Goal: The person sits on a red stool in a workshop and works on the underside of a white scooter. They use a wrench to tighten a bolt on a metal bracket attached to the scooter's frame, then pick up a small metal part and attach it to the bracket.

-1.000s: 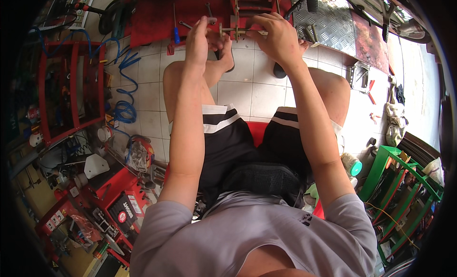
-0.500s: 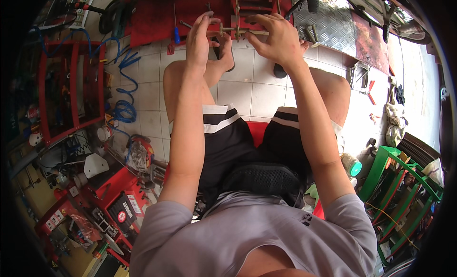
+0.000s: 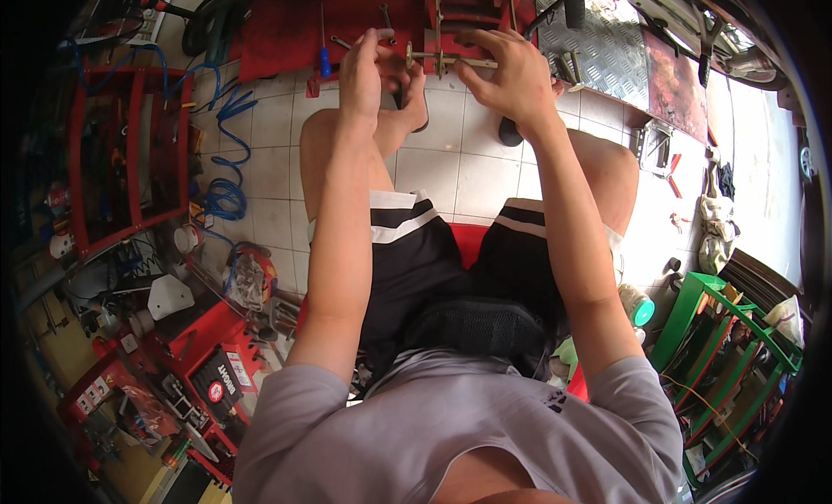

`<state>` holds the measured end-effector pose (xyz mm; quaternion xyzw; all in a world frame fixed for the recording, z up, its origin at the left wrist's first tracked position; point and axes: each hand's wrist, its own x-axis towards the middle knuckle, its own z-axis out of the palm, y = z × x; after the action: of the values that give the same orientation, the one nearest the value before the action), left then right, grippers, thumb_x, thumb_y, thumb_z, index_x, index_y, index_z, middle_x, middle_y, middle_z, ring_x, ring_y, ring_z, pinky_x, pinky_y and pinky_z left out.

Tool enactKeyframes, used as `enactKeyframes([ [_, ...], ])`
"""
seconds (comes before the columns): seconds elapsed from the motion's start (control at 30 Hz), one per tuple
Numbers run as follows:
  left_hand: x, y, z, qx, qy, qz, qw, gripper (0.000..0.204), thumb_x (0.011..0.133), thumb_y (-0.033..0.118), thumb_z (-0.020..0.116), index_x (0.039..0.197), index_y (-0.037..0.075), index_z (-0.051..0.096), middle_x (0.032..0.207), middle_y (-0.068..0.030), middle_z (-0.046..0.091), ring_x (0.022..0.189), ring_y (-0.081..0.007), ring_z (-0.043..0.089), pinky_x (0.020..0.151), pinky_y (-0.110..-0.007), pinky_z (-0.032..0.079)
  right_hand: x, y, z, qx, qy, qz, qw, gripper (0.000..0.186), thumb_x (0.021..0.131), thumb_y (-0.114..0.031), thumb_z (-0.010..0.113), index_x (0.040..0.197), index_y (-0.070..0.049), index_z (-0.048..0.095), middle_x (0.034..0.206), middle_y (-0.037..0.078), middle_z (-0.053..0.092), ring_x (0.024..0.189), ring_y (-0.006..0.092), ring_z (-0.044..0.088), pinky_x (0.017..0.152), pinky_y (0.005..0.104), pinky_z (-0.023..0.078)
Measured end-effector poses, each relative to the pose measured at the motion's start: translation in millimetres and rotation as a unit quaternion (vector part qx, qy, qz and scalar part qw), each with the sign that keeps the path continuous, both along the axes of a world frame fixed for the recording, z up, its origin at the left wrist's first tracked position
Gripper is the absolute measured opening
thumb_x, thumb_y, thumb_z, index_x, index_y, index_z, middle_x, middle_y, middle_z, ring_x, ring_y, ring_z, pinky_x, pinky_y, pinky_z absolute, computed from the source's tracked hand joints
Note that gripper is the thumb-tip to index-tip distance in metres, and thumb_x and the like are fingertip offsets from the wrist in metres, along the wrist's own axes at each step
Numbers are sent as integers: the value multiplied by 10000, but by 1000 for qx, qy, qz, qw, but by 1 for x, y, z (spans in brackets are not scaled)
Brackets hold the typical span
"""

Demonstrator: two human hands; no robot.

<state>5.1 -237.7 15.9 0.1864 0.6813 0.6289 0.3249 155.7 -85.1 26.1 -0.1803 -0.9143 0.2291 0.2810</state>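
At the far middle, a brass-coloured metal rod (image 3: 425, 55) with a small round disc at its left end runs crosswise through an upright metal piece (image 3: 439, 36). My left hand (image 3: 362, 79) is beside the disc, its fingers apart and partly blurred, with nothing visible in them. My right hand (image 3: 513, 75) curves round the rod's right part, the thumb against it and the index finger stretched above. Its other fingers are hidden, so how firmly it holds is unclear. Beyond stands a red metal frame (image 3: 468, 17).
A blue-handled screwdriver (image 3: 325, 64) and a wrench (image 3: 386, 23) lie on the red surface (image 3: 277, 49). A diamond-plate ramp (image 3: 598, 45) is to the right. Coiled blue hose (image 3: 227, 199) and a red rack (image 3: 132, 149) are left; a green rack (image 3: 693, 322) stands right.
The fingers of my left hand have shifted slightly lower beside the disc and are blurred. My right hand stays round the rod. The whole view has moved a little.
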Motion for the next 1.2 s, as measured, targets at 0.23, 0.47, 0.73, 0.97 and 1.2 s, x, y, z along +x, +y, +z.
enactKeyframes([
  [0.23,-4,0,0,-34,-6,-23,999,548,1023,435,354,1297,-1,542,894,-83,681,701,-145,639,621,-262,464,1,1,1,1,0,2,1000,313,725,-328,738,977,-143,725,901,59,711,912,271,656,743,407,552],
  [0.47,-4,1,-4,0,-35,-6,999,531,1021,432,363,1306,17,531,909,-91,686,723,-177,656,628,-279,480,2,1,1,7,-4,4,1000,302,721,-315,748,972,-148,726,910,50,714,905,271,657,742,410,553],
  [0.73,-3,2,-4,-6,-13,6,1000,508,1017,399,380,1327,18,512,896,-81,703,714,-179,660,639,-290,496,2,0,3,6,-15,1,1000,297,723,-314,750,971,-153,728,916,44,715,915,269,658,747,408,555],
  [0.97,-3,2,-2,-16,-2,7,1000,516,1012,414,386,1315,21,523,954,-100,693,743,-180,672,648,-280,485,1,0,0,9,-13,-2,1000,298,727,-316,750,975,-152,729,931,46,717,939,268,659,756,406,556],
  [1.2,8,8,-1,50,49,71,995,510,1007,421,397,1304,27,528,1008,-117,685,761,-179,675,636,-276,470,1,-1,4,3,-22,-2,1000,290,734,-315,747,974,-154,730,937,45,719,949,269,662,767,404,557],
])
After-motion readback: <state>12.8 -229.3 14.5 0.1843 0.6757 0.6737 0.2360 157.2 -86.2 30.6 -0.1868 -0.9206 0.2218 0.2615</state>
